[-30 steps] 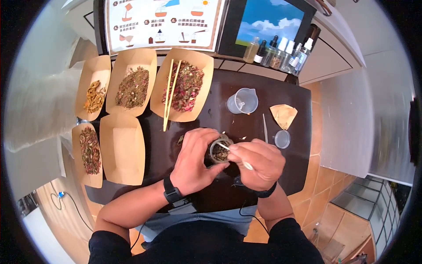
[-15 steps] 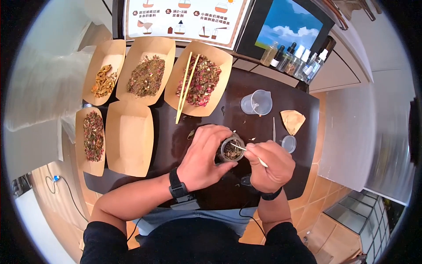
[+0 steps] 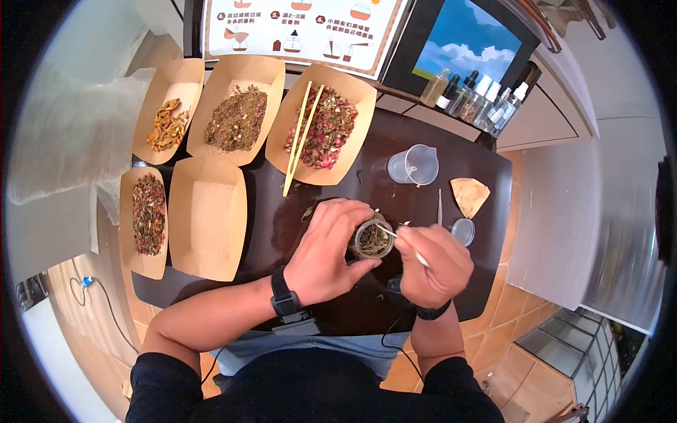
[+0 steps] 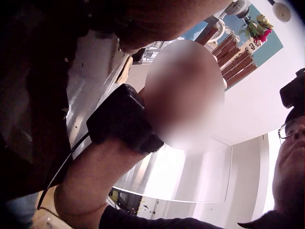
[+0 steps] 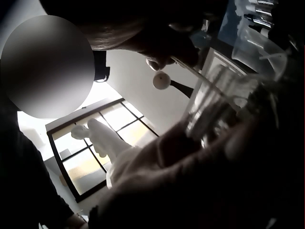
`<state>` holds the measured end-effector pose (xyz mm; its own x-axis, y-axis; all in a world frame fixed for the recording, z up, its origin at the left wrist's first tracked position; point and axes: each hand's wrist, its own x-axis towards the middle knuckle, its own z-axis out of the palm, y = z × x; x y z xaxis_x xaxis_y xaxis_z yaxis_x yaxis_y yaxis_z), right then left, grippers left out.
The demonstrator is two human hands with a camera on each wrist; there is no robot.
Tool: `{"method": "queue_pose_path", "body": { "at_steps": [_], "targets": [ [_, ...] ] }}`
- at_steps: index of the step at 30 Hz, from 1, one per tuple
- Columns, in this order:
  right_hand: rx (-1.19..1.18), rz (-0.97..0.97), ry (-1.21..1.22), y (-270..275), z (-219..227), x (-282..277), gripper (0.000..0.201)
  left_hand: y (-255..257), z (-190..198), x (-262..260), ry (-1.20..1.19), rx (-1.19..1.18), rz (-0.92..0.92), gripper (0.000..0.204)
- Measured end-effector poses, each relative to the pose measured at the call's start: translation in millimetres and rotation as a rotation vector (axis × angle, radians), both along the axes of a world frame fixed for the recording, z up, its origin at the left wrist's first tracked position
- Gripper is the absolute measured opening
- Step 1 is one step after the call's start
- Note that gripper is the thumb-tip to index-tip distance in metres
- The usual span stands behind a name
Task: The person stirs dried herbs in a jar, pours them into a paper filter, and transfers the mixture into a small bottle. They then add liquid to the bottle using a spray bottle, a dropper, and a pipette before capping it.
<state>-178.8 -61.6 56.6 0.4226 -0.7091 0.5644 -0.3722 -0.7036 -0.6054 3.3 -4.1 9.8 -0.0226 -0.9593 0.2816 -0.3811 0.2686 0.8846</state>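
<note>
My left hand (image 3: 330,247) curls round a small clear glass jar (image 3: 357,248), with the thumb along its near side. Brownish dried leaves and bits (image 3: 374,240) lie inside the jar. In my right hand (image 3: 437,264), thumb and fingers pinch a thin white stick (image 3: 421,259) with a wider rear end. It slants down through the jar's mouth, its tip among the dried bits. From the right wrist view, the stick (image 5: 202,78) runs down to the glass jar (image 5: 214,95). The left wrist view shows mostly the right forearm (image 4: 90,176), with no clear sight of the jar.
Paper trays of dried flowers and herbs (image 3: 321,130) stand at the left, one with wooden chopsticks (image 3: 303,141) across it; another tray (image 3: 206,218) is bare. A plastic beaker (image 3: 412,166), folded filter paper (image 3: 470,197), tweezers (image 3: 440,206) and a round lid (image 3: 462,231) lie right. Bottles (image 3: 469,106) line the back.
The head view has shifted, so the table sits farther right and higher in it. The stick's tip has moved about within the jar; both hands keep their hold.
</note>
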Motion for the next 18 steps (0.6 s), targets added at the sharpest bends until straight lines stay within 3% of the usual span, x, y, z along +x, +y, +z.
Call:
{"method": "queue_pose_path", "body": {
  "at_steps": [4, 7, 9, 14, 16, 18],
  "targets": [
    [0.007, 0.052, 0.083, -3.0, -2.7, 1.5, 0.021, 0.9, 0.7, -0.1, 0.005, 0.012, -0.006, 0.071],
    [-0.049, -0.015, 0.043, 0.1, -0.1, 1.5, 0.022, 1.1, -0.6, -0.1, 0.020, 0.011, 0.000, 0.070],
    [0.048, 0.081, 0.068, -4.0, -6.7, 5.7, 0.023, 1.6, 1.1, 1.1, 0.018, 0.013, 0.001, 0.070],
    [-0.047, -0.082, 0.037, 0.2, 1.7, 1.5, 0.022, -3.5, 1.8, -2.6, 0.022, -0.013, -0.033, 0.071],
    [0.113, 0.060, 0.078, -3.2, -5.1, 2.0, 0.023, -0.2, 2.1, -2.1, -0.029, 0.006, 0.013, 0.076],
    [0.064, 0.022, 0.062, -0.3, -3.9, 0.6, 0.024, -1.0, 1.6, -3.3, -0.044, -0.009, -0.013, 0.076]
  ]
}}
